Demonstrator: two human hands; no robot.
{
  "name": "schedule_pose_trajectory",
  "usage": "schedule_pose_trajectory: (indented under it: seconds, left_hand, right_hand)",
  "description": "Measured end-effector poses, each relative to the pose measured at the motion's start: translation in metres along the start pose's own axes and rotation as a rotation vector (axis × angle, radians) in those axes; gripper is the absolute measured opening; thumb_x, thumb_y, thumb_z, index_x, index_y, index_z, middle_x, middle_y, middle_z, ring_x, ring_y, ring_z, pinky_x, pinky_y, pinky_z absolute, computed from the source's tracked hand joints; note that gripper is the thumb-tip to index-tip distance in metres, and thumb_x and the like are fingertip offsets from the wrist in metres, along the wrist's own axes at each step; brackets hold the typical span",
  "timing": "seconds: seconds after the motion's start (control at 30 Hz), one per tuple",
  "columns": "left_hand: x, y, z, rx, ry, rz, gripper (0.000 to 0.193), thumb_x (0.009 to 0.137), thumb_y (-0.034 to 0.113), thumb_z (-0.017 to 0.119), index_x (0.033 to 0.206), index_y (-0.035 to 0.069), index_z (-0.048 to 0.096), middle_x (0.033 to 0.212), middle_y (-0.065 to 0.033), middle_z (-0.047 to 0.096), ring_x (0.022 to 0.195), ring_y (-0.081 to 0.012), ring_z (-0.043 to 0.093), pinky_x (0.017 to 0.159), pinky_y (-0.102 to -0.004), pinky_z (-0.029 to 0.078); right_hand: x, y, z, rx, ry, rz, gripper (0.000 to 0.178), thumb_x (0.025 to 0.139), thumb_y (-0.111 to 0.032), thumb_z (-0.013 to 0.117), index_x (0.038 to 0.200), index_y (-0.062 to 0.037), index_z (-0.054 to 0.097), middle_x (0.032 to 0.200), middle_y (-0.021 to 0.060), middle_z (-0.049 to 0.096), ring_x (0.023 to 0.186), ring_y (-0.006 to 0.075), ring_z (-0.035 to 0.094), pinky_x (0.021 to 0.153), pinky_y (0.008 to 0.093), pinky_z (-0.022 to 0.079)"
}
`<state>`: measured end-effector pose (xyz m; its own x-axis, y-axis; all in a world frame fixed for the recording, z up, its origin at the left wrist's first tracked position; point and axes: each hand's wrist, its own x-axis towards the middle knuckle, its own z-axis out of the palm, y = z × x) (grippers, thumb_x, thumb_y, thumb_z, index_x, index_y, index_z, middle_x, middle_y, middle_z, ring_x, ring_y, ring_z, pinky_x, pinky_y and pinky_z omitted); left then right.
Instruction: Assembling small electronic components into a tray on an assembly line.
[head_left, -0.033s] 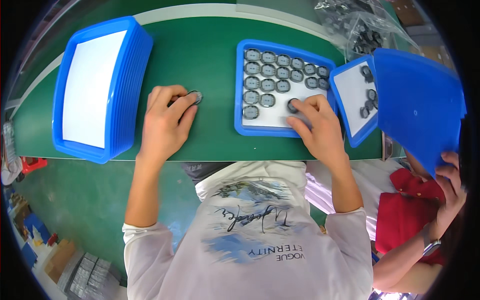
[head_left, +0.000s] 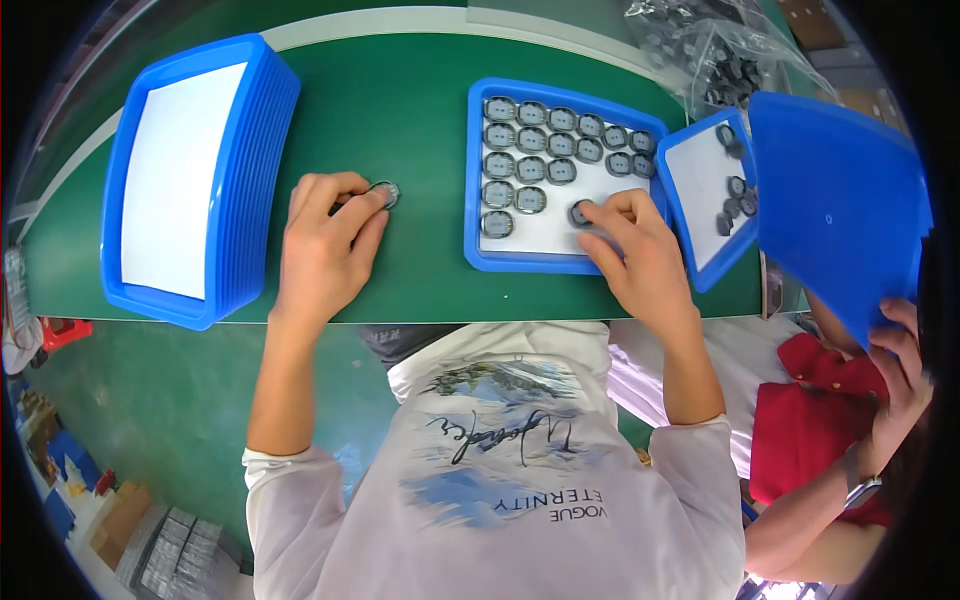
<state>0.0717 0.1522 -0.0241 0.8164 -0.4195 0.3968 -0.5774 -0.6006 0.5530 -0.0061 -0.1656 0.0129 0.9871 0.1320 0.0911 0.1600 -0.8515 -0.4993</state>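
Observation:
My left hand [head_left: 325, 235] is over the green table [head_left: 400, 110], its thumb and fingers closed on a small rounded grey disc [head_left: 389, 193] with a shiny rim. Over the right part of a blue tray [head_left: 535, 264] lined with white, my right hand [head_left: 640, 250] has its fingertips on another grey disc [head_left: 577, 213] with a dark rim, low against the liner. Several similar discs [head_left: 531, 142] lie in rows along the tray's far and left sides. My fingers partly cover both held discs.
A tall stack of blue trays [head_left: 275, 190] with a white liner on top stands at the left. Right of the work tray, a tilted blue tray [head_left: 698, 205] carries several loose discs. A co-worker's hand [head_left: 900, 365] holds a blue panel [head_left: 835, 200]; clear bags [head_left: 730, 70] lie behind.

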Motion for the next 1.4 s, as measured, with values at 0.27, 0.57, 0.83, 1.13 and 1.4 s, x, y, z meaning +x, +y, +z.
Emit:
schedule_pose_trajectory:
  seconds: [0.27, 0.57, 0.83, 1.13, 1.4]
  left_hand:
    - [0.037, 0.061, 0.017, -0.214, -0.003, 0.344, 0.017, 0.070, 0.004, 0.071, 0.087, 0.003, 0.071, 0.100, -0.0121, 0.064, 0.090, -0.0307, 0.060, 0.078, -0.0409, 0.048]
    - [0.049, 0.079, 0.062, -0.181, -0.266, 0.376, 0.006, 0.067, 0.002, 0.068, 0.067, 0.002, 0.063, 0.084, -0.0078, 0.051, 0.085, -0.0264, 0.049, 0.076, -0.0374, 0.041]
    - [0.057, 0.077, 0.059, -0.175, -0.302, 0.369, 0.005, 0.070, 0.003, 0.069, 0.067, 0.001, 0.065, 0.085, -0.0081, 0.052, 0.090, -0.0263, 0.050, 0.078, -0.0376, 0.042]
    - [0.062, 0.076, 0.054, -0.203, -0.311, 0.344, 0.009, 0.070, 0.005, 0.076, 0.074, 0.002, 0.068, 0.087, -0.0083, 0.054, 0.092, -0.0264, 0.051, 0.080, -0.0379, 0.042]
    - [0.079, 0.064, 0.037, -0.172, -0.092, 0.236, 0.012, 0.072, 0.005, 0.079, 0.081, 0.006, 0.071, 0.086, -0.0061, 0.060, 0.087, -0.0271, 0.057, 0.075, -0.0381, 0.047]
  right_hand:
    - [0.002, 0.008, 0.002, 0.011, -0.020, 0.046, 0.022, 0.087, -0.006, 0.074, 0.108, -0.0005, 0.072, 0.094, 0.0107, 0.062, 0.078, 0.0252, 0.065, 0.069, 0.0350, 0.052]
    - [0.006, 0.015, 0.003, 0.055, 0.017, -0.085, 0.022, 0.086, -0.004, 0.073, 0.108, -0.0030, 0.072, 0.093, 0.0089, 0.062, 0.080, 0.0263, 0.064, 0.069, 0.0360, 0.051]
    - [0.019, 0.020, 0.014, 0.115, 0.046, -0.161, 0.023, 0.086, -0.004, 0.073, 0.109, -0.0035, 0.072, 0.092, 0.0077, 0.062, 0.080, 0.0248, 0.064, 0.070, 0.0347, 0.051]
    - [0.019, 0.015, 0.010, 0.176, 0.050, -0.034, 0.036, 0.085, -0.010, 0.077, 0.119, -0.0057, 0.069, 0.097, 0.0083, 0.063, 0.080, 0.0241, 0.064, 0.071, 0.0342, 0.052]
    - [0.027, 0.012, 0.015, 0.124, 0.018, -0.058, 0.037, 0.087, -0.016, 0.077, 0.121, -0.0044, 0.068, 0.100, 0.0094, 0.062, 0.082, 0.0241, 0.062, 0.071, 0.0344, 0.051]
